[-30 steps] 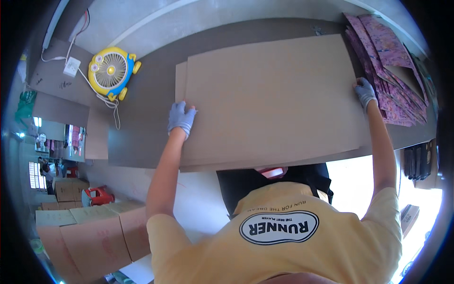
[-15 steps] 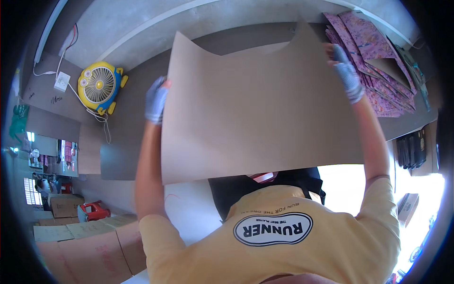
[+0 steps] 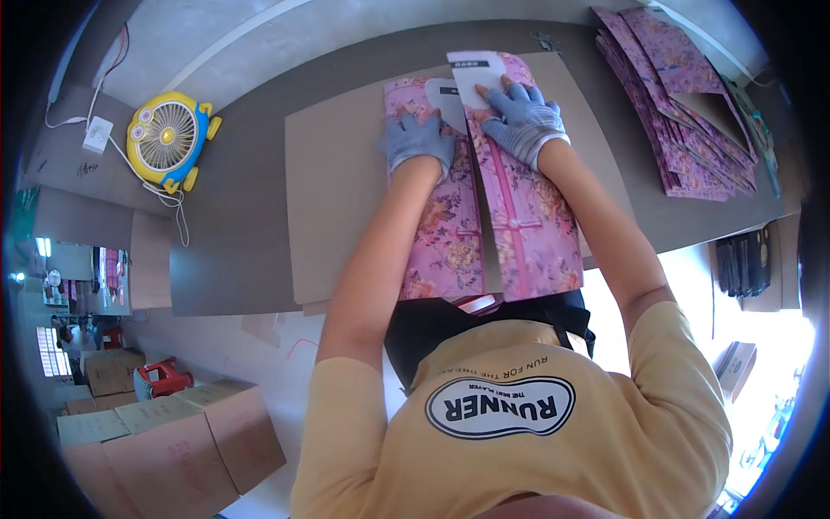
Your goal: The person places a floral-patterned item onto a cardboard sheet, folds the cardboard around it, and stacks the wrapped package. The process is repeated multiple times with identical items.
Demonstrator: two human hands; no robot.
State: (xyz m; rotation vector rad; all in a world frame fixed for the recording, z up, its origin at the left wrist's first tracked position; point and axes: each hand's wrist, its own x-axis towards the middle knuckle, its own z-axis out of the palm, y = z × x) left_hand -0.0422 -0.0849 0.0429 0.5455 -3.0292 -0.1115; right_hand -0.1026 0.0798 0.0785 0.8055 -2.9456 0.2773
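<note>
Two pink floral panels of a folded sheet lie side by side in front of me, a narrow tapering gap between them. Each has a pale rounded patch with a dark label at its far end. My left hand point(image 3: 418, 143) rests flat on the far part of the left panel point(image 3: 445, 251), fingers spread. On the right panel point(image 3: 540, 242), my right hand point(image 3: 523, 125) presses near the pale patch, its fingers also spread. Both hands wear grey-blue fingerless gloves. Under the panels is a larger grey-brown sheet point(image 3: 333, 199), partly covered.
A stack of pink floral sheets point(image 3: 692, 112) stands at the far right of the grey table point(image 3: 229, 259). On the left is a yellow and blue fan point(image 3: 170, 143) with a white cable. Cardboard boxes point(image 3: 173, 458) sit at lower left, beside a red tool-like object point(image 3: 164, 379).
My hands were apart, holding up a broad grey-brown sheet by its sides. They have come inward and down, and now lie on pink floral panels folded toward the middle.
</note>
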